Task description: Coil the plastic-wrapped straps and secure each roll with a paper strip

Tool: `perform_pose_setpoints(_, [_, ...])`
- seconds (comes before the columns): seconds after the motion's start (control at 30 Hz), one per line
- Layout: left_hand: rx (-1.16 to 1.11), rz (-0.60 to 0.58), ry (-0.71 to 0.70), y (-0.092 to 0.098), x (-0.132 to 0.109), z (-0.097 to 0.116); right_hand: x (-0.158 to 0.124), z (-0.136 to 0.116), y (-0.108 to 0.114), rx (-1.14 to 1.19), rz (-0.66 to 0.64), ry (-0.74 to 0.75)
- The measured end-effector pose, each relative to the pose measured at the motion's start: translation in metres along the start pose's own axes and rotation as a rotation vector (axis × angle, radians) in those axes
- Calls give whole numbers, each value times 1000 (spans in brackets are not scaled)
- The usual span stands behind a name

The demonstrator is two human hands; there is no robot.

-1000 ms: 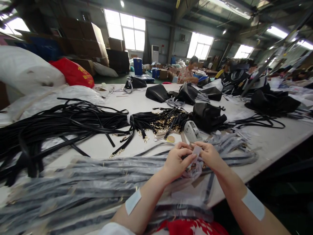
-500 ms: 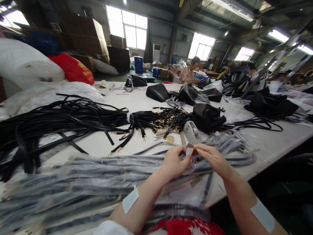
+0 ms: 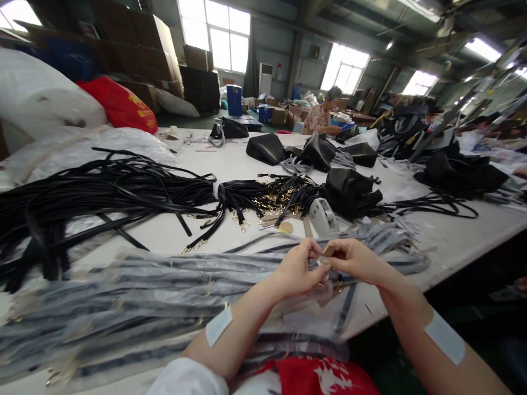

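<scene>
My left hand (image 3: 298, 266) and my right hand (image 3: 352, 260) meet over the near part of the table. Between my right thumb and fingers is a small brown piece of card (image 3: 329, 250). The fingers of my left hand are pinched against the same spot, on a small whitish bit and thin clear plastic; its exact shape is hidden. A gold clasp (image 3: 340, 286) hangs just under my right hand. Plastic-wrapped straps (image 3: 164, 296) lie to the left and under my forearms. A white tape dispenser (image 3: 323, 217) stands just beyond my hands.
A bundle of black straps (image 3: 102, 186) with gold clasps spreads across the left and middle. Black bags (image 3: 349, 192) lie farther back. A person (image 3: 319, 118) sits at the far side. The table's edge (image 3: 405, 296) runs diagonally at right.
My right hand's fingers have curled in and closed on the brown card, which has tilted. The gold clasp now shows below my hands. The view has shifted slightly.
</scene>
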State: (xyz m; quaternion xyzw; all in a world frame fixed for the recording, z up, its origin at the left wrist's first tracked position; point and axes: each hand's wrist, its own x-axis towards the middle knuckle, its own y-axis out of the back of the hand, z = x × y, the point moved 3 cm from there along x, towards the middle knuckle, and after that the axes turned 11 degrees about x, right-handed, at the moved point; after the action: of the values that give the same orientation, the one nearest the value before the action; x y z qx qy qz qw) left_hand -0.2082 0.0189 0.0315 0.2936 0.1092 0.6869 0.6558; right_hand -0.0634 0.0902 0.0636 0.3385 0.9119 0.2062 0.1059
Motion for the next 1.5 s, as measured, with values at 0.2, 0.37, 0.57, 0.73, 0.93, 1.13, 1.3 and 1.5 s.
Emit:
perform_pose_setpoints(0.2, [-280, -402, 144, -8, 4, -17, -18, -9, -12, -525, 169, 310])
perform_pose_setpoints(0.37, [-621, -310, 259, 5, 8, -22, -29, -9, -28, -557, 142, 514])
perform_pose_setpoints(0.57, [-795, -217, 298, 8, 10, -25, -26, 4, -11, -291, 201, 549])
perform_pose_setpoints(0.73, [-719, -213, 316, 7, 10, -28, 18, 66, 74, -161, 628, 99])
perform_pose_setpoints(0.93, [-757, -157, 302, 10, 12, -25, 61, 146, 118, -133, 604, -264])
perform_pose_setpoints(1.13, [-744, -146, 310, 8, 11, -23, 63, 184, 114, 13, 546, -448])
perform_pose_setpoints(1.3, [-752, -154, 325, 6, 10, -19, 55, 194, 112, 180, 544, -460])
perform_pose_setpoints(1.5, [-713, -159, 319, 4, 9, -19, 47, 198, 107, 398, 583, -318])
